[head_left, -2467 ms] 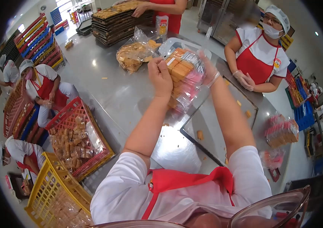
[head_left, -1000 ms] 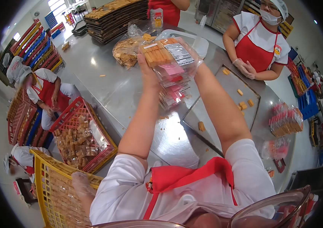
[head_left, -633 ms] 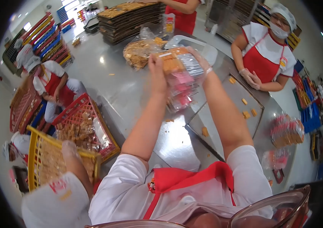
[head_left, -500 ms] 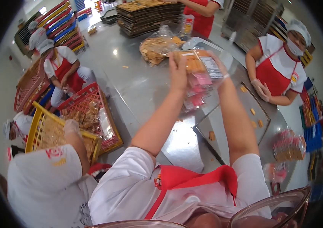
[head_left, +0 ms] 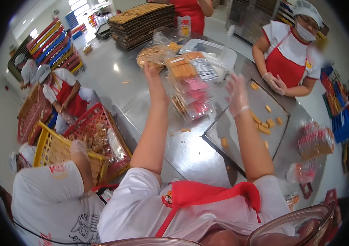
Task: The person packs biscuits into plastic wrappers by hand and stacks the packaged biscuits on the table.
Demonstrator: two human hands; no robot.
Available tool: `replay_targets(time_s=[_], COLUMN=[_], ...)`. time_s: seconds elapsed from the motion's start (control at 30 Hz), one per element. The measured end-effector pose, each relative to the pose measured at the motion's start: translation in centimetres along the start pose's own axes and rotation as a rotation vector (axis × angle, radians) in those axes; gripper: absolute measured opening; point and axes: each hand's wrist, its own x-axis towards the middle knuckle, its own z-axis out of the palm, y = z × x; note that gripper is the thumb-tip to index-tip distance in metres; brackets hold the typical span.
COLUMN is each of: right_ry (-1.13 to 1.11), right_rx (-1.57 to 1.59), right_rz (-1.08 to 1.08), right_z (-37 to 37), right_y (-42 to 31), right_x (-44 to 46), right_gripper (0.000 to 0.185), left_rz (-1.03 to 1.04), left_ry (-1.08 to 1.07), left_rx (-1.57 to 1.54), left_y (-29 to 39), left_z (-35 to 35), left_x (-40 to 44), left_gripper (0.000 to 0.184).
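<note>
A stack of clear plastic packs of biscuit sticks [head_left: 182, 69], with pink and white labels, rests on the metal table between my hands. My left hand [head_left: 154, 80] is open, its fingers stretched out, to the left of the stack and apart from it. To the right of the stack my right hand [head_left: 237, 95], in a clear glove, is raised with fingers spread and nothing in it. Below my right hand lies a dark-rimmed tray [head_left: 240, 141] with several loose biscuit pieces [head_left: 260, 125]. A clear bag of flat biscuits [head_left: 152, 56] is just beyond my left hand.
A clear plastic tub [head_left: 227, 57] and piled baking trays [head_left: 141, 26] stand farther back. More packs [head_left: 316, 141] lie at the right edge. Co-workers are at the right [head_left: 291, 57] and left [head_left: 69, 88]. Yellow [head_left: 43, 141] and red [head_left: 119, 127] crates stand at the left.
Both hands have let go of the biscuit packs and moved apart. The stack now rests on the table. More of the tray and its biscuit pieces shows; the view has shifted slightly.
</note>
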Motion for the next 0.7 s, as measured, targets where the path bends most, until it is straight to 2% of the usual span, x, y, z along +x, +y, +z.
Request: replay_targets(time_s=[0.1,0.2,0.3,0.4,0.5,0.6,0.67,0.7], right_ry=[-0.208,-0.315,-0.347,-0.356,-0.35,-0.323,-0.341,-0.335], right_rx=[-0.201,-0.232,-0.111,-0.008,-0.105,-0.156,-0.453,-0.448], right_rz=[-0.098,-0.08,-0.108,-0.039,-0.081,-0.06,-0.248,-0.23], right_z=[3.0,5.2,6.5,6.7,7.0,6.9,5.9,5.2], right_y=[-3.7,-3.8,-2.8,-3.1,-4.2,-5.1,-3.0,-2.2], right_x=[1.0,3.7,5.1,5.0,4.1,3.3,5.5,6.0], right_gripper=[0.088,0.085,0.083,0.077,0.071,0.066,0.065,0.065], left_rz=[-0.066,-0.113,-0.106,-0.095,-0.174,-0.174,-0.162,-0.146], left_ry=[-0.047,-0.286,-0.27,-0.237,-0.148,-0.192,-0.196,-0.2], left_rx=[-0.038,-0.353,-0.359,-0.417,-0.485,-0.424,-0.341,-0.307], left_y=[-2.0,-4.5,-3.0,-2.9,-0.1,-2.5,-2.9,-3.0], left_z=[1.2,2.0,3.8,4.2,5.7,4.9,4.8,4.9], left_x=[0.0,1.5,0.6,0.1,-1.6,0.0,-0.3,-0.4], left_gripper=[0.08,0.086,0.084,0.075,0.071,0.066,0.064,0.063])
